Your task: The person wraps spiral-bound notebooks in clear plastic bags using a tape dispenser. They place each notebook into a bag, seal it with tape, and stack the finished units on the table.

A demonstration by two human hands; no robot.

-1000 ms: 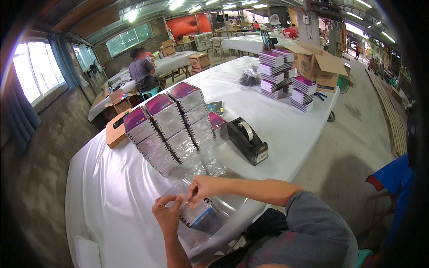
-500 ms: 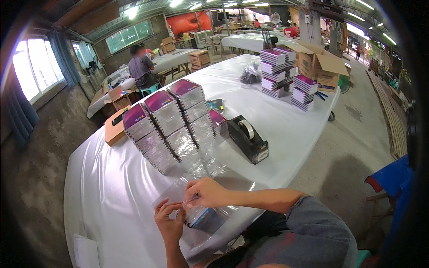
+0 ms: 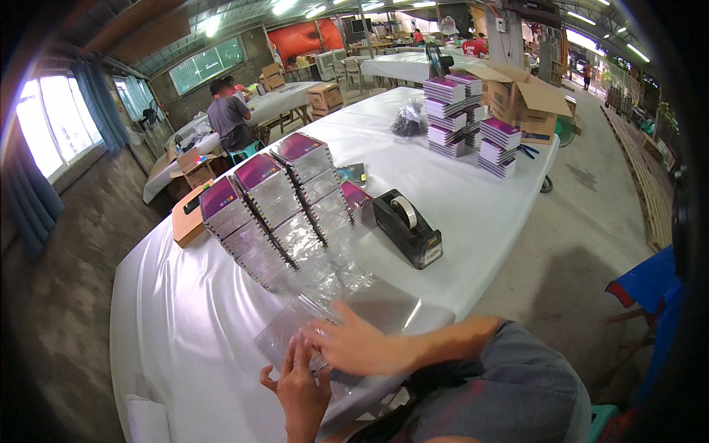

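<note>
My left hand [image 3: 303, 384] rests on a clear plastic sleeve [image 3: 277, 332] near the front of the table, fingers stretched out and thumb apart. Across it reaches my right hand [image 3: 358, 343], smeared by motion, touching or just above the same plastic; whether it pinches anything does not show. More clear film [image 3: 391, 303] spreads beyond the hands. What lies inside the sleeve is mostly covered by my hands. Just past the film stand stacks of wrapped spiral-bound notebooks [image 3: 258, 171] with purple covers. A black tape dispenser [image 3: 408, 229] sits to their right.
Piles of purple-covered notebooks [image 3: 445, 118] stand farther back, beside an open cardboard box [image 3: 543, 103] and a dark plastic bundle [image 3: 410, 119]. A flat brown carton [image 3: 190, 225] lies left of the wrapped stacks. Another person [image 3: 229, 118] sits at a far table.
My left fingers have gone from a pinch to stretched out on the plastic. My right hand has shifted slightly right and down and is now blurred. The view has moved slightly.
</note>
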